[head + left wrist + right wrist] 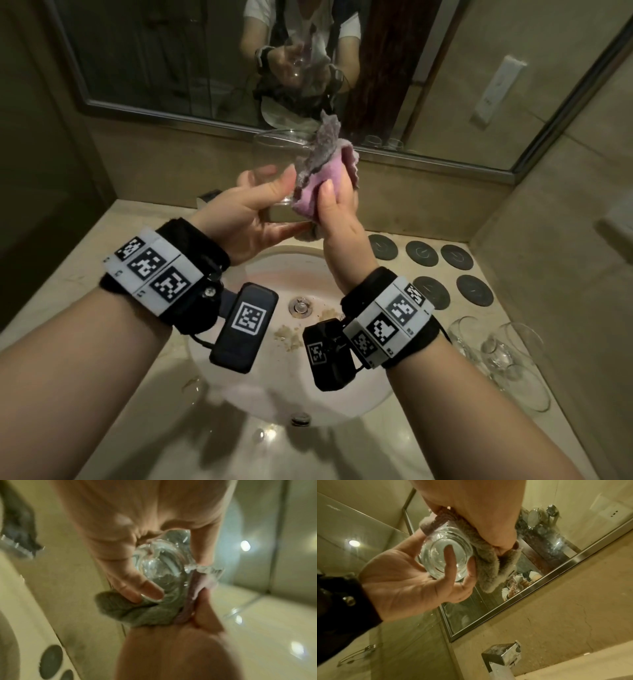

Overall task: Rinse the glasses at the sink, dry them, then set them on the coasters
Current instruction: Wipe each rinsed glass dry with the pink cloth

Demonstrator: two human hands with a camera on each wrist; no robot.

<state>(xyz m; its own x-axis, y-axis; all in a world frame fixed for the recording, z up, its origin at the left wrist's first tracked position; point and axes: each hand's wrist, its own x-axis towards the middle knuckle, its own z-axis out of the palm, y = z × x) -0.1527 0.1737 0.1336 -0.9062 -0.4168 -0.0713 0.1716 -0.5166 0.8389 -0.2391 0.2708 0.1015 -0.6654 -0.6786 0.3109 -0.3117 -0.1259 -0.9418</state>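
Both forearms reach forward over the sink [274,267], hands raised in front of the mirror [205,68], wrists meeting just above the basin.

Left hand [253,212]: palm turned up and toward the right, fingers spread and curved around the lower part of the glass [277,161]. In the right wrist view the thumb and fingertips bear on the base and side wall; one finger lies across the base.

Right hand [337,209]: fingers curled tight on the cloth [322,161], thumb on top. Cloth is pink on one face, grey and fluffy on the other. It is pressed against the right side of the glass, a grey tip sticking up above the rim.

Glass: clear tumbler, held in the air above the sink, between the two hands. Long axis close to upright, tilted a little; mouth points up and away toward the mirror, thick base toward the person. Whether cloth reaches inside the glass: cannot tell.

Five dark round coasters [421,253] lie on the counter [102,240] right of the sink, three behind and two in front, none bearing a glass. Near the counter's right front edge stand more clear glasses [507,353], close together. Faucet [503,657] sits behind the basin, below the mirror.
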